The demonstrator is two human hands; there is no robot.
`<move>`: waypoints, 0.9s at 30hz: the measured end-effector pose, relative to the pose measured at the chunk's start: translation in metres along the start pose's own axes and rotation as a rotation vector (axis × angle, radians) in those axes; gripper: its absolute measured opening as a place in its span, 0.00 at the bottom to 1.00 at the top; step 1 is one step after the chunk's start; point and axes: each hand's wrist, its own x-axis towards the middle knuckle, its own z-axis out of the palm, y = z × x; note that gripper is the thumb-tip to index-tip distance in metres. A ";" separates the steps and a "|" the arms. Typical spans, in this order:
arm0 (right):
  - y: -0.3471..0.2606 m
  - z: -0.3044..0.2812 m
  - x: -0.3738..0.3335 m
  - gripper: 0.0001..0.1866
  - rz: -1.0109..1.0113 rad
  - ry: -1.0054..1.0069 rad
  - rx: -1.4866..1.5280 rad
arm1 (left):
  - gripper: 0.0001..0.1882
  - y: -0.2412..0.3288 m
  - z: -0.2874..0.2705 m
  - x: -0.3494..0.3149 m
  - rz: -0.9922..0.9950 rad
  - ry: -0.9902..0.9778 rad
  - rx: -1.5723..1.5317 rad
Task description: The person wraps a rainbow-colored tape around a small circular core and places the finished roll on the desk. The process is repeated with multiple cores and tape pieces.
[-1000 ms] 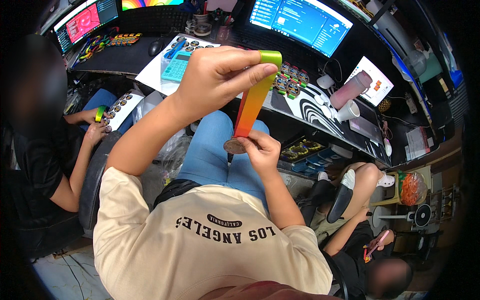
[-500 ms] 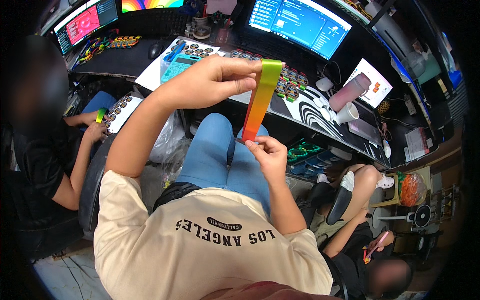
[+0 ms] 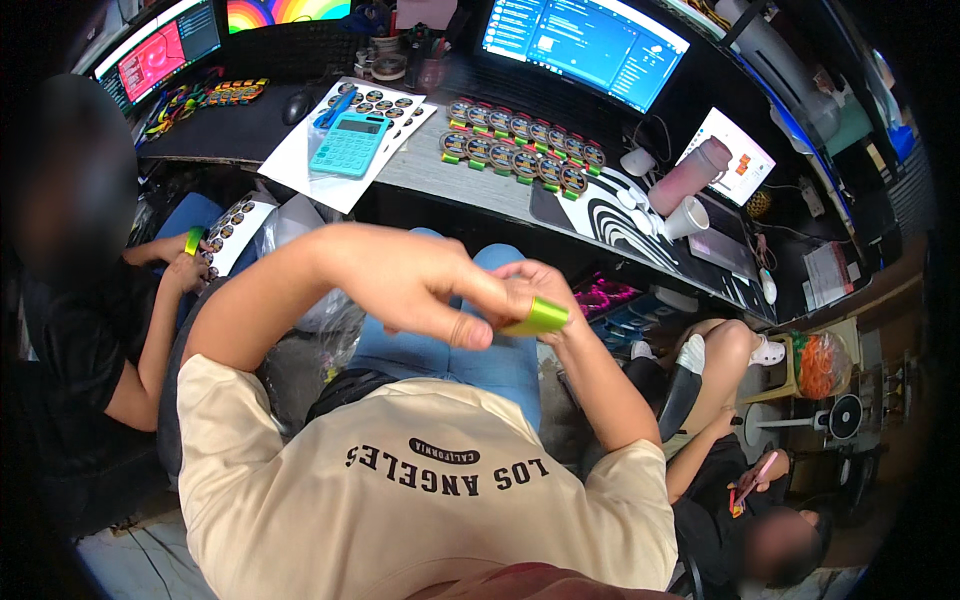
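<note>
My left hand [image 3: 420,295] reaches across above my lap, its fingers together at a shiny ribbon [image 3: 540,316]. Only a green fold of the ribbon shows, lying over the fingertips; the left thumb points down below it. Close behind is my right hand [image 3: 545,283], its fingers bent and closed toward the same ribbon, partly covered by the left hand. The ribbon's orange and red length is hidden from view. On the desk beyond, round medals [image 3: 520,150] with green and red ribbon pieces lie in two rows.
A turquoise calculator [image 3: 350,144] and a blue cutter [image 3: 335,108] lie on sheets of round stickers [image 3: 290,160]. A pink tumbler [image 3: 690,175] and white cup [image 3: 687,217] stand right. Co-workers sit at both sides; the left one's hands [image 3: 180,258] hold green ribbon over a sticker sheet.
My left hand has come down from above the desk edge toward my lap, and my right hand has risen to meet it. The ribbon, stretched long between them before, is now gathered at the fingers.
</note>
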 end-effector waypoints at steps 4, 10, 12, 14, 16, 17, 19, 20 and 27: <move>-0.045 0.010 -0.021 0.09 -0.867 0.296 -0.635 | 0.31 -0.016 0.014 0.003 -0.110 0.025 -0.273; -0.103 0.031 -0.060 0.10 -1.580 -0.007 -1.486 | 0.41 -0.035 0.013 0.002 -0.013 0.058 -0.451; -0.105 0.038 -0.059 0.10 -1.617 -0.039 -1.483 | 0.39 -0.036 0.015 -0.002 0.039 0.147 -0.467; -0.104 0.042 -0.058 0.09 -1.633 -0.036 -1.419 | 0.39 -0.038 0.020 0.005 0.061 0.212 -0.401; -0.102 0.042 -0.058 0.10 -1.579 -0.014 -1.439 | 0.38 -0.038 0.023 0.010 0.110 0.259 -0.376; -0.101 0.041 -0.059 0.10 -1.569 -0.007 -1.436 | 0.37 -0.037 0.026 0.014 0.118 0.280 -0.376; -0.099 0.040 -0.061 0.12 -1.401 0.065 -1.310 | 0.35 -0.034 0.029 0.019 0.149 0.359 -0.446; -0.097 0.040 -0.063 0.13 -1.280 0.118 -1.252 | 0.33 -0.032 0.029 0.020 0.173 0.418 -0.515; -0.064 0.063 -0.068 0.21 -0.657 0.233 -0.397 | 0.32 -0.037 0.023 0.024 0.201 0.496 -0.509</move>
